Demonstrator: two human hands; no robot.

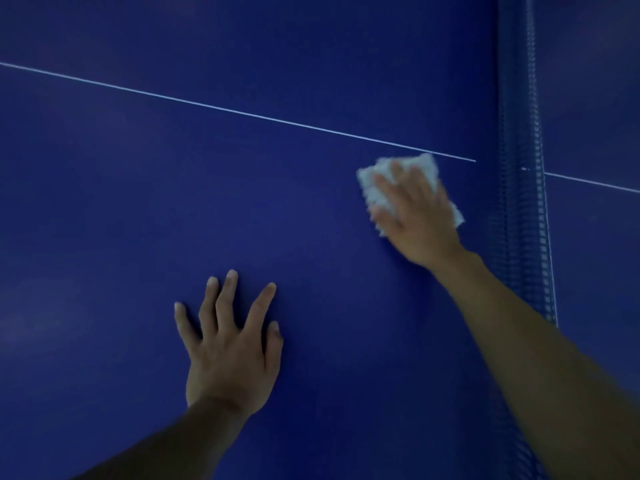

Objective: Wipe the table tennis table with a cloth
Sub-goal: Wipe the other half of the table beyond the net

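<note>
Wiping is the step in hand. Right hand [412, 216] lies flat on the white cloth [372, 188], fingers spread out, and presses it onto the blue tabletop [173, 185]. The cloth sits on the right side, near the net [519, 202], with its far corner right up at the white line [242, 113]. The hand looks blurry, so I think it is moving. Left hand [232, 355] rests flat on the tabletop, nearer and to the left, fingers apart, holding nothing. Next, I think the cloth should slide left over the big blue part, pressed down.
</note>
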